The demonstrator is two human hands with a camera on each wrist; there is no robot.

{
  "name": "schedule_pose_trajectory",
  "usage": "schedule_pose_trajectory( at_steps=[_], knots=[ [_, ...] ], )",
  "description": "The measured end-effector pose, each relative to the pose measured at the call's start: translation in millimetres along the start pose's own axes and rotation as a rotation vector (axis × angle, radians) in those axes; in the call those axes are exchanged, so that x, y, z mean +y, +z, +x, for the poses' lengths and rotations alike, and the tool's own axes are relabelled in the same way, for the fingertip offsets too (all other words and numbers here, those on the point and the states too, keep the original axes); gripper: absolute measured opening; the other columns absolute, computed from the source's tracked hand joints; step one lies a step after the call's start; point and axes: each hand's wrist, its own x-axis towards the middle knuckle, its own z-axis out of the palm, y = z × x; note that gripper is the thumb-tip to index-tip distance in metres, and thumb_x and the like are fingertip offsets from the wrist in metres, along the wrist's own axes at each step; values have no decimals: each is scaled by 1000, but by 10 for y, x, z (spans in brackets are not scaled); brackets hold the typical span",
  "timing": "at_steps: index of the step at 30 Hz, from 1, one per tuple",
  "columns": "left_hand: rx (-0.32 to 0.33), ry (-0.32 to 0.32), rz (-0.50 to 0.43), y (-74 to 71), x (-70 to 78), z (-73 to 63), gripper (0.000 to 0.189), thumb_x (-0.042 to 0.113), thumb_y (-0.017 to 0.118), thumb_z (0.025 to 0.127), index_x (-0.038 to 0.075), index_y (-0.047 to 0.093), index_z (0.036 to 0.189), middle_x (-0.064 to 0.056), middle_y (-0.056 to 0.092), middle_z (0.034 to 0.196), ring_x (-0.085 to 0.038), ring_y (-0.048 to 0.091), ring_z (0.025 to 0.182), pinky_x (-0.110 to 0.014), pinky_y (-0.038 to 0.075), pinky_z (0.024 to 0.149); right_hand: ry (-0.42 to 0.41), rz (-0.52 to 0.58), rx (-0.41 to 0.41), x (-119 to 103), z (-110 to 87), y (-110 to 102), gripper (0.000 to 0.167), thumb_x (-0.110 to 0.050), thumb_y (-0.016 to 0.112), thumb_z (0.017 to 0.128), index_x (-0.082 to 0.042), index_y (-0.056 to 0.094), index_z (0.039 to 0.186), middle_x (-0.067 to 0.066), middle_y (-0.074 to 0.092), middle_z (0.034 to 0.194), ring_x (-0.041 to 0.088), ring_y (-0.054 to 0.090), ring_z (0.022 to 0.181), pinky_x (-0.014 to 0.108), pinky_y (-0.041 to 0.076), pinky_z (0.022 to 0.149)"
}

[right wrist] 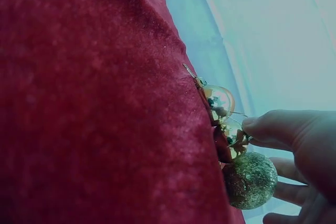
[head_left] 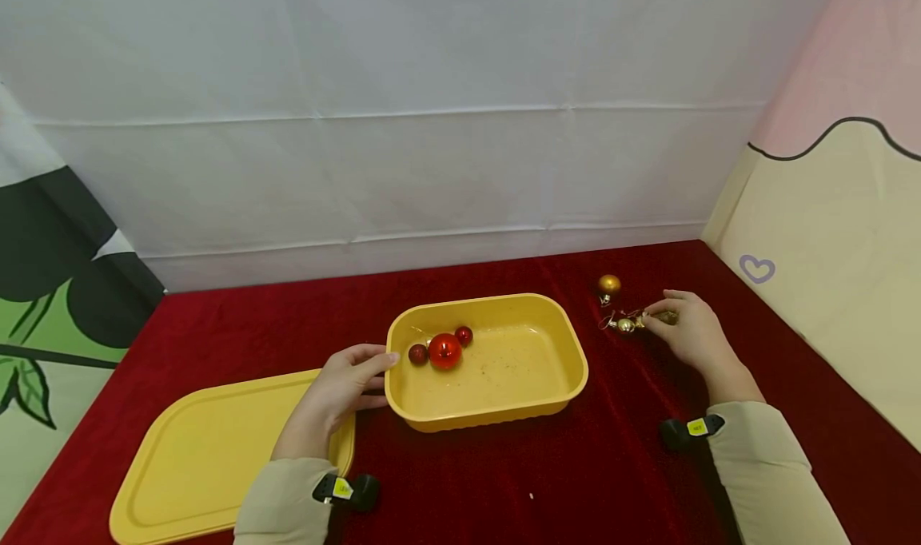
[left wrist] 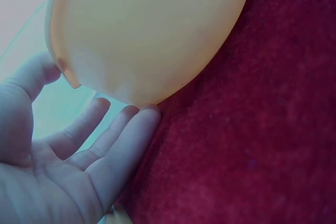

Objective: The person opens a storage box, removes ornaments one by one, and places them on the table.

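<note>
My left hand (head_left: 348, 381) grips the left end of a yellow plastic container (head_left: 518, 369), thumb at the rim and fingers against the outer wall. Inside lie a large shiny red bauble (head_left: 444, 352), a small shiny red one (head_left: 464, 336) and a small dark red one (head_left: 418, 355). On the cloth to the right, my right hand (head_left: 687, 329) pinches a small shiny gold bauble (right wrist: 234, 139) near its string, between thumb and finger. Beside it are another shiny gold bauble (right wrist: 219, 99) and a glittery gold bauble (right wrist: 251, 180), partly hidden by the hand in the head view.
An orange-gold bauble (head_left: 609, 284) lies just behind the gold group. At the left a flat yellow lid (head_left: 209, 449) lies partly under my left forearm. Dark red velvet (head_left: 460, 489) covers the table, and a white cloth wall (head_left: 432, 177) rises behind it.
</note>
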Motion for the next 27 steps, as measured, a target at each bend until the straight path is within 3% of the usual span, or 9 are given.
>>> schedule_pose_trajectory(
  at_steps=[6,14,27],
  knots=[
    [-2,1,2,2,0,-5,54,36,64,89,4,49,129,-13,59,118,-14,65,85,-33,58,75,-9,-9,-18,9,1,9,21,-13,64,86,3,69,98,35,44,132,52,37,124,64,28,103],
    [0,1,4,9,6,-11,53,36,64,89,4,49,129,-14,58,119,-14,65,85,-33,58,75,5,-14,-17,-25,4,-4,39,-20,66,85,7,62,112,34,42,135,51,34,125,63,26,104],
    [6,-2,0,28,22,-20,49,33,61,91,4,50,129,-15,58,121,-15,65,85,-33,58,75,-9,29,67,-207,-2,-32,39,-27,59,93,5,60,116,29,50,131,47,41,124,62,31,102]
  ],
)
